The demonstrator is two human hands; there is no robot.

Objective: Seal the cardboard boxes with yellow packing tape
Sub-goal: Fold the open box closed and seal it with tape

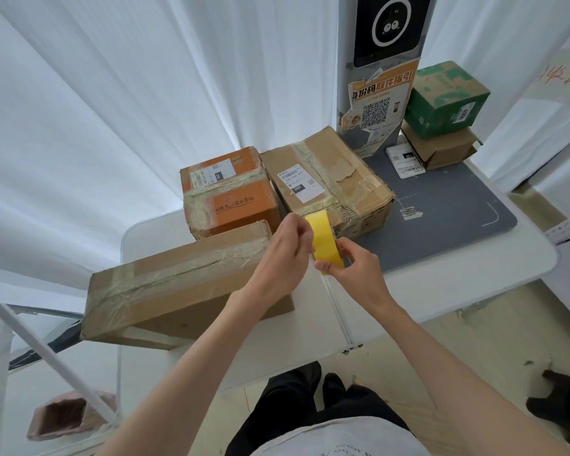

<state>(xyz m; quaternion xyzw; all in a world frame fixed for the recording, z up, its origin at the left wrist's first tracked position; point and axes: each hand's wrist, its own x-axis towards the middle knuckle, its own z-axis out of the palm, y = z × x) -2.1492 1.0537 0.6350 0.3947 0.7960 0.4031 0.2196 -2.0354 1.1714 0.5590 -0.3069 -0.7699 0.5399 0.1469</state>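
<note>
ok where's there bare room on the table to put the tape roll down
Bare white table shows right of the right hand, along the near edge of the grey mat. The mat's right half is open too. The left is crowded: the long cardboard box, orange box and labelled brown box.

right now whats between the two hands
The yellow tape roll: the left hand pinches its upper edge and the right hand grips its lower end, in the head view.
</note>
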